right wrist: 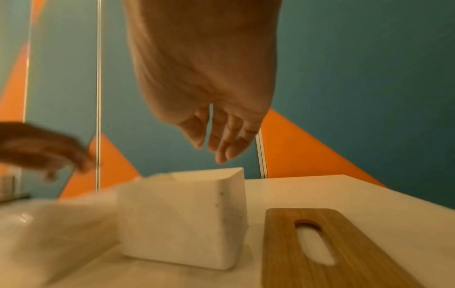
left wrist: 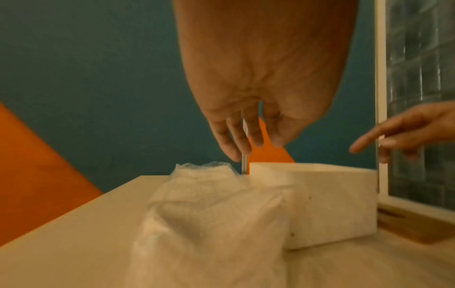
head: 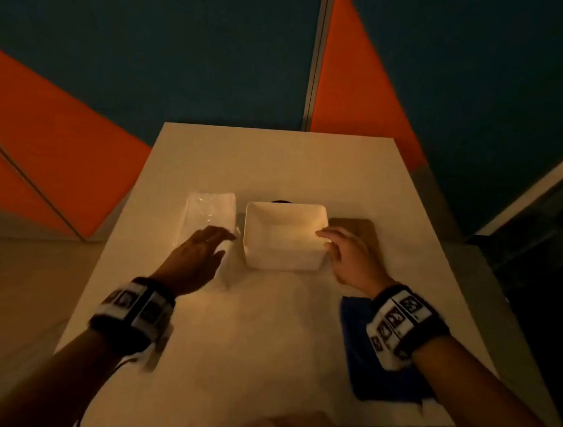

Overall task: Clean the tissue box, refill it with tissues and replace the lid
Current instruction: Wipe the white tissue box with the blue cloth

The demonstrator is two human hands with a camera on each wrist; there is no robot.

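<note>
A white open-topped tissue box (head: 285,237) (left wrist: 332,204) (right wrist: 182,218) stands mid-table, with no lid on it. To its left lies a plastic-wrapped tissue pack (head: 210,212) (left wrist: 209,218) (right wrist: 49,230). My left hand (head: 202,250) (left wrist: 246,136) hovers over the pack's near end, fingers straight, holding nothing. My right hand (head: 345,249) (right wrist: 221,142) hangs over the box's right rim, fingers loosely spread and empty. The wooden lid (head: 360,230) (right wrist: 332,249) with a slot lies flat just right of the box, partly behind my right hand in the head view.
A blue cloth (head: 385,369) lies on the white table (head: 261,347) at the near right, under my right wrist. Something small and dark (head: 282,201) shows behind the box. Teal and orange wall panels stand behind the table.
</note>
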